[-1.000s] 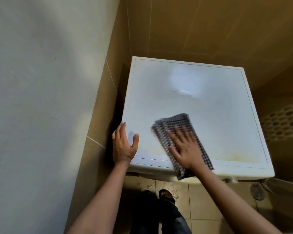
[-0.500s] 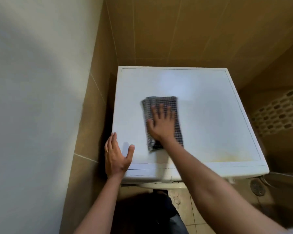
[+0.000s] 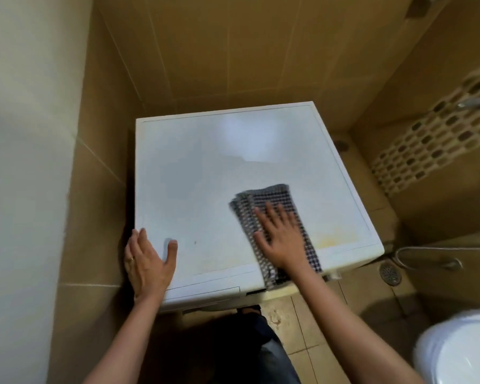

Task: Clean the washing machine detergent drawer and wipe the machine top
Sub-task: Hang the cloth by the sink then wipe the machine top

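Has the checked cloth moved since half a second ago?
Yes, the checked cloth under the right hand slid to the front edge of the machine top, overhanging it, and rightward toward the yellow stain.

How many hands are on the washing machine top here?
2. The left hand rests on the machine top, front-left corner; the right hand presses the checked cloth flat near the front edge. None hidden.

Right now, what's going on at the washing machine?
A person is wiping the washing machine top with a folded checked cloth. The right hand presses flat on the cloth near the front edge, right of centre, and the cloth's near end hangs over the front. The left hand rests on the front-left corner. A yellowish stain shows near the front-right corner, just right of the cloth.
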`<state>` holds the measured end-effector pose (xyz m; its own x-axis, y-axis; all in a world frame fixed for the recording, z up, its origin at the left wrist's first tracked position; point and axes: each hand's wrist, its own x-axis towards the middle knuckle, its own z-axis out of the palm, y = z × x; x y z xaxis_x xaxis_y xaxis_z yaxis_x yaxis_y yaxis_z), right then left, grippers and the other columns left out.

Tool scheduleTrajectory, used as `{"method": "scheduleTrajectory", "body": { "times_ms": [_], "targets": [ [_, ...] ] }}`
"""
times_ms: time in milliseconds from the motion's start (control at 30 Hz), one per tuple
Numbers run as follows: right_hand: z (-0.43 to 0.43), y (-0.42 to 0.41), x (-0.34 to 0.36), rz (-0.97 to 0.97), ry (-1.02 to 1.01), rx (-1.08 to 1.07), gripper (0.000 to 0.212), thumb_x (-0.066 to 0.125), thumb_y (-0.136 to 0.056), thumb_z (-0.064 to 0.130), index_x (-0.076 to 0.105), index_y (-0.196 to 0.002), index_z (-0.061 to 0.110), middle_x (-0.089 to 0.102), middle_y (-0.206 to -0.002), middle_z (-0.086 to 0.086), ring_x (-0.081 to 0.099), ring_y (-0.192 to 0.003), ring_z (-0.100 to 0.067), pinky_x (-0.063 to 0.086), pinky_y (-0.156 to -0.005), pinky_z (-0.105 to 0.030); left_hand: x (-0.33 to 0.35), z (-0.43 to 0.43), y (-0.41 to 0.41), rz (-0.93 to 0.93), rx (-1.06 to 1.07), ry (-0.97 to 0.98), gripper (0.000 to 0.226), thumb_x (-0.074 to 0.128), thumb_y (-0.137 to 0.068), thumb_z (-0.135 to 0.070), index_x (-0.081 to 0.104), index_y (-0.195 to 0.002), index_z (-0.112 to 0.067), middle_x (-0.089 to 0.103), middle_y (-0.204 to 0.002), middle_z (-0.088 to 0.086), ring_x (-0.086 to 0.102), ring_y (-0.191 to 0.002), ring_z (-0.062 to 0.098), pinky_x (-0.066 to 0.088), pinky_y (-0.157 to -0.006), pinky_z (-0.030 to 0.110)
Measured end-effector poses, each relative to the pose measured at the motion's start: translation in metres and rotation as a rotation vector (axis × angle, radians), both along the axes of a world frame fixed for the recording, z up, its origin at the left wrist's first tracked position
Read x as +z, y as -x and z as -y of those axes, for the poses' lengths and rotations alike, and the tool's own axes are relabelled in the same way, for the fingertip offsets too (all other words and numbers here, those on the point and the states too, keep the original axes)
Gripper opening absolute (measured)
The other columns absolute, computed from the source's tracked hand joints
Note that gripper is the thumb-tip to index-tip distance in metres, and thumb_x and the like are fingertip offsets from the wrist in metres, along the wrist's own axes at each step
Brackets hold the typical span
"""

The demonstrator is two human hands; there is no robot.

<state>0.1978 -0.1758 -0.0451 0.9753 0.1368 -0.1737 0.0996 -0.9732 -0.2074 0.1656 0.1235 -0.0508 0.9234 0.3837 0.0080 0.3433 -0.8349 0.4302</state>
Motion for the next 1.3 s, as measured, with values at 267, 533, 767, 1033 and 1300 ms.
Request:
{"method": "scheduleTrajectory", "body": {
  "times_ms": [267, 533, 767, 1033, 1300],
  "targets": [
    [0.127, -0.071, 0.001, 0.002, 0.034, -0.597, 0.074, 0.005, -0.087, 0.063, 0.009, -0.153, 0.029, 0.005, -0.161, -0.006, 0.000, -0.147, -0.031, -0.001, -0.118, -0.049, -0.005, -0.010, -0.076, 0.021, -0.202, -0.032, 0.089, 0.029, -0.086, -0.065, 0.043, -0.139, 0.006, 0.040, -0.145, 0.027, 0.034, -0.137, 0.040, 0.028, -0.112, 0.051],
    [-0.015, -0.172, -0.001, -0.010, -0.033, -0.289, 0.071, 0.008, -0.090, 0.059, -0.002, -0.153, 0.026, -0.007, -0.160, -0.009, -0.010, -0.145, -0.036, -0.010, -0.116, -0.050, -0.016, -0.031, -0.090, 0.081, -0.227, 0.003, 0.088, 0.028, -0.089, -0.071, 0.050, -0.134, 0.002, 0.048, -0.141, 0.019, 0.041, -0.130, 0.038, 0.032, -0.109, 0.046],
    [-0.147, -0.097, -0.012, 0.051, -0.111, 0.205, 0.067, 0.022, -0.092, 0.056, 0.013, -0.153, 0.027, 0.006, -0.160, -0.004, -0.002, -0.147, -0.032, -0.003, -0.116, -0.050, -0.010, -0.037, -0.093, 0.196, -0.199, 0.173, 0.084, 0.035, -0.091, -0.068, 0.052, -0.131, 0.004, 0.054, -0.134, 0.020, 0.047, -0.124, 0.032, 0.029, -0.109, 0.031],
    [-0.032, -0.095, -0.014, 0.098, -0.081, 0.023, 0.065, 0.030, -0.090, 0.056, 0.026, -0.150, 0.029, 0.018, -0.157, 0.003, 0.014, -0.146, -0.023, 0.005, -0.117, -0.039, -0.012, -0.031, -0.104, 0.157, -0.103, 0.008, 0.065, 0.040, -0.090, -0.055, 0.058, -0.124, -0.002, 0.060, -0.127, 0.016, 0.052, -0.117, 0.036, 0.040, -0.098, 0.044],
    [-0.007, -0.245, -0.009, 0.051, -0.028, -0.389, 0.071, 0.015, -0.092, 0.060, 0.007, -0.153, 0.026, 0.003, -0.161, -0.006, -0.002, -0.147, -0.030, -0.004, -0.118, -0.050, -0.004, -0.041, -0.173, 0.151, -0.121, 0.175, 0.074, 0.046, -0.088, -0.053, 0.046, -0.137, 0.002, 0.045, -0.143, 0.020, 0.039, -0.134, 0.035, 0.029, -0.110, 0.035]
  ]
}}
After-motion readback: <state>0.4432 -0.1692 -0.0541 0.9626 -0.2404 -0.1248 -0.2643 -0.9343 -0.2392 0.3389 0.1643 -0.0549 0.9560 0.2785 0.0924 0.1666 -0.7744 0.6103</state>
